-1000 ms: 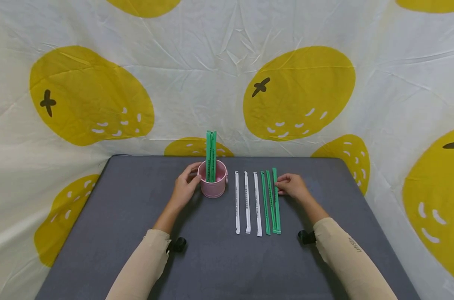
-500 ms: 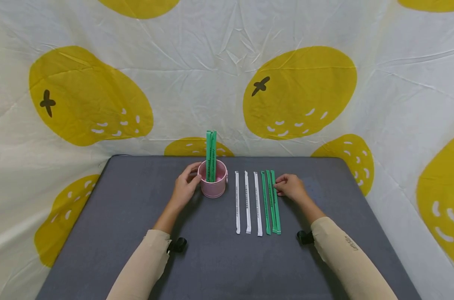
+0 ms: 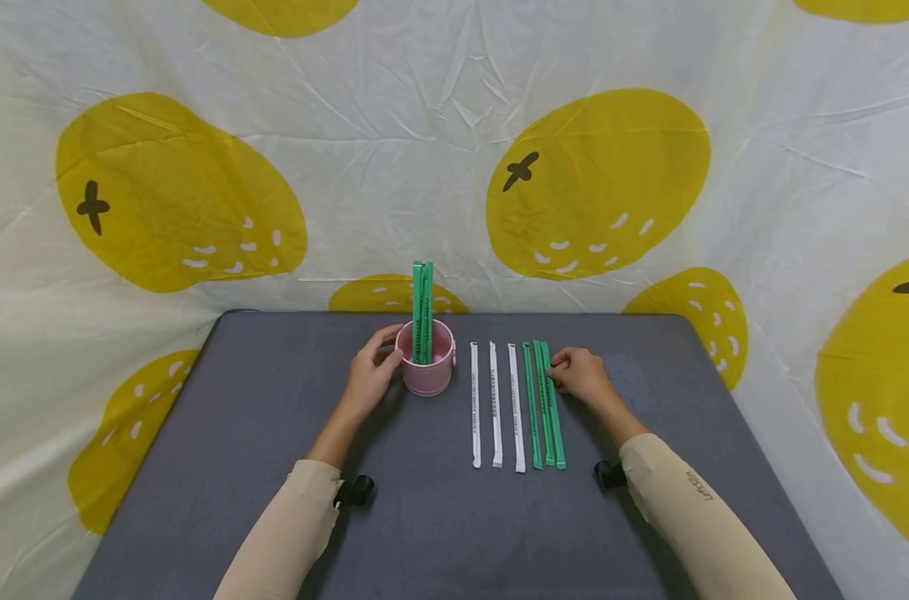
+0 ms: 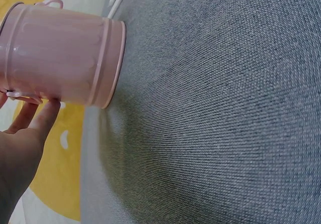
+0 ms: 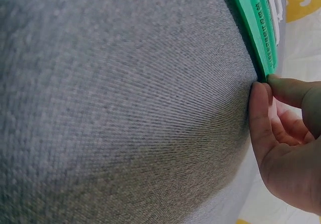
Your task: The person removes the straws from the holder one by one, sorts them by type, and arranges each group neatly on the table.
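Green straws (image 3: 546, 404) | right hand (image 3: 580, 374) pinches outermost | left hand (image 3: 370, 374) grips pink cup (image 3: 425, 369), straw bottoms hidden

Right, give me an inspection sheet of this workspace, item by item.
Surface: dark grey fabric-covered table.
Job's things: pink cup with green wrapped straws standing upright in it; beside it lie three white wrapped straws and three green flat straws, in a row.
Clutter: nothing seen.
Hands: left hand holds the pink cup's side; right hand pinches the outermost flat green straw with thumb and fingertip.
Cables: nothing seen; a small black wrist-camera mount under each forearm.
Surroundings: cream cloth backdrop printed with yellow fruit.
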Available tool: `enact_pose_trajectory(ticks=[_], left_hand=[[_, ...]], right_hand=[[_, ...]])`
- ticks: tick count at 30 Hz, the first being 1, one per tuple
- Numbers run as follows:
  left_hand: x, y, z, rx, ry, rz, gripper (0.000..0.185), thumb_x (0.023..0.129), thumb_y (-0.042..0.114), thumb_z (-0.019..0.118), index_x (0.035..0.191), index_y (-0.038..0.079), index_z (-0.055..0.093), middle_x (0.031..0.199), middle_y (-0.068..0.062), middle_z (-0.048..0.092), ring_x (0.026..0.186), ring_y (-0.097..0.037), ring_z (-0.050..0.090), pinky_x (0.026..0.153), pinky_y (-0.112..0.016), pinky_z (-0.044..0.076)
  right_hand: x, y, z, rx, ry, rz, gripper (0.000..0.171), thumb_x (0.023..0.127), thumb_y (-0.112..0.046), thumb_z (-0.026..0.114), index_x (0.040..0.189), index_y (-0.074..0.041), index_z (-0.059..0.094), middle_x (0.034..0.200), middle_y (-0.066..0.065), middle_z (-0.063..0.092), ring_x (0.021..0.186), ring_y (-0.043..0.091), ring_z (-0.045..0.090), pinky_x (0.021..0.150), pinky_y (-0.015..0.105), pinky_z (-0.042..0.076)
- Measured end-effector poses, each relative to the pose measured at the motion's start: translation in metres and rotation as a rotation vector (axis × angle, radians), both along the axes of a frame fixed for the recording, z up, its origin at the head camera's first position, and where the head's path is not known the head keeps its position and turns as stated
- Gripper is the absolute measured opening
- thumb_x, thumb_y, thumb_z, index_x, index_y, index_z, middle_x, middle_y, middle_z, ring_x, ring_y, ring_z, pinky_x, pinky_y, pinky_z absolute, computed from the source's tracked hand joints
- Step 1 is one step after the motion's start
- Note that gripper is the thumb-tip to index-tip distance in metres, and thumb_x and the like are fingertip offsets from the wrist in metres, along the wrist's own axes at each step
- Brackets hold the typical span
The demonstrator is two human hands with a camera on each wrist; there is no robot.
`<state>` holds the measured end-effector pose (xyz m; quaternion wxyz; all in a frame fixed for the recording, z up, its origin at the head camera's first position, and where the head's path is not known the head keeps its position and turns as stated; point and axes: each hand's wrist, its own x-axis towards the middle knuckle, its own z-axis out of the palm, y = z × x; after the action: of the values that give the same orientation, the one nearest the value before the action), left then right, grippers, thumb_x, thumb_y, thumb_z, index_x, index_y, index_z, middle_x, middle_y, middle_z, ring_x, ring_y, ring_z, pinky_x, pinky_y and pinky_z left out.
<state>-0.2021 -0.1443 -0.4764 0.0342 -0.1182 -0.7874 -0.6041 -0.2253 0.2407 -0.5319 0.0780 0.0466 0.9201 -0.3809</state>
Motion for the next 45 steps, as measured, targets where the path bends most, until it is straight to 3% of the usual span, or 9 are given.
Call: enact_pose_trajectory(ticks=[5,12,16,21,27,34,38,40,45], left_hand=[[-0.001,0.0,0.0,-0.005,-0.003,0.006,0.043,0.1,0.003,0.061,0.142,-0.006,0.055,0.135,-0.031,0.061,0.123,-0.05,0.061,0.106,-0.055,0.048],[-0.016,-0.002,-0.029,-0.009,-0.017,0.021,0.045,0.101,0.002,0.059,0.146,-0.003,0.053,0.139,-0.03,0.06,0.126,-0.049,0.06,0.108,-0.057,0.046],[-0.018,-0.003,-0.036,0.003,-0.007,0.042,0.044,0.101,0.002,0.061,0.145,0.003,0.057,0.137,-0.026,0.062,0.124,-0.044,0.062,0.107,-0.055,0.047],[-0.017,-0.003,-0.036,0.009,0.007,0.048,0.043,0.1,0.005,0.062,0.143,0.008,0.06,0.135,-0.022,0.065,0.122,-0.041,0.064,0.106,-0.054,0.049],[-0.016,-0.002,-0.034,-0.002,0.011,0.044,0.043,0.1,0.005,0.061,0.143,0.009,0.059,0.135,-0.021,0.064,0.122,-0.042,0.064,0.105,-0.051,0.05],[-0.016,-0.003,-0.037,0.024,0.013,0.043,0.043,0.1,0.006,0.063,0.143,0.006,0.059,0.136,-0.025,0.064,0.123,-0.046,0.062,0.106,-0.058,0.047],[-0.016,-0.003,-0.037,0.022,0.003,0.03,0.045,0.101,0.006,0.061,0.146,0.002,0.055,0.139,-0.028,0.06,0.126,-0.05,0.059,0.109,-0.06,0.045],[-0.014,-0.002,-0.033,0.015,-0.003,0.022,0.045,0.102,0.006,0.06,0.146,-0.001,0.054,0.139,-0.03,0.06,0.126,-0.05,0.059,0.109,-0.061,0.044],[-0.003,0.001,-0.009,0.012,-0.008,0.006,0.044,0.101,0.004,0.061,0.143,-0.005,0.055,0.137,-0.032,0.06,0.125,-0.051,0.059,0.108,-0.061,0.045]], right_hand=[[0.0,0.0,0.002,0.02,0.032,0.004,0.021,0.093,-0.008,0.074,0.108,0.007,0.069,0.09,0.017,0.076,0.061,0.016,0.07,0.057,0.029,0.058],[0.002,0.001,0.009,0.011,0.066,0.013,0.022,0.095,-0.012,0.073,0.11,0.004,0.07,0.093,0.016,0.075,0.066,0.018,0.071,0.06,0.029,0.058],[-0.001,-0.003,0.015,0.013,0.116,0.047,0.026,0.097,-0.019,0.071,0.115,0.0,0.071,0.1,0.015,0.075,0.074,0.021,0.071,0.062,0.031,0.055],[-0.009,-0.017,0.028,-0.039,0.175,0.075,0.026,0.098,-0.022,0.071,0.117,-0.004,0.072,0.106,0.015,0.075,0.089,0.029,0.07,0.067,0.031,0.055],[-0.02,-0.047,0.045,-0.162,0.19,0.103,0.027,0.098,-0.019,0.071,0.119,-0.002,0.07,0.107,0.016,0.075,0.089,0.03,0.073,0.069,0.028,0.058],[-0.035,-0.091,0.06,-0.291,0.227,0.161,0.029,0.097,-0.014,0.073,0.12,0.002,0.07,0.111,0.019,0.075,0.096,0.03,0.072,0.073,0.024,0.057],[-0.043,-0.113,0.07,-0.303,0.243,0.191,0.031,0.096,-0.018,0.074,0.12,0.0,0.07,0.111,0.018,0.075,0.097,0.028,0.072,0.077,0.026,0.056],[-0.047,-0.123,0.073,-0.299,0.242,0.206,0.032,0.096,-0.021,0.075,0.121,-0.001,0.07,0.111,0.017,0.075,0.098,0.028,0.072,0.081,0.031,0.057],[-0.056,-0.145,0.08,-0.285,0.234,0.231,0.038,0.095,-0.024,0.075,0.124,-0.001,0.066,0.113,0.016,0.076,0.103,0.03,0.072,0.09,0.041,0.058]])
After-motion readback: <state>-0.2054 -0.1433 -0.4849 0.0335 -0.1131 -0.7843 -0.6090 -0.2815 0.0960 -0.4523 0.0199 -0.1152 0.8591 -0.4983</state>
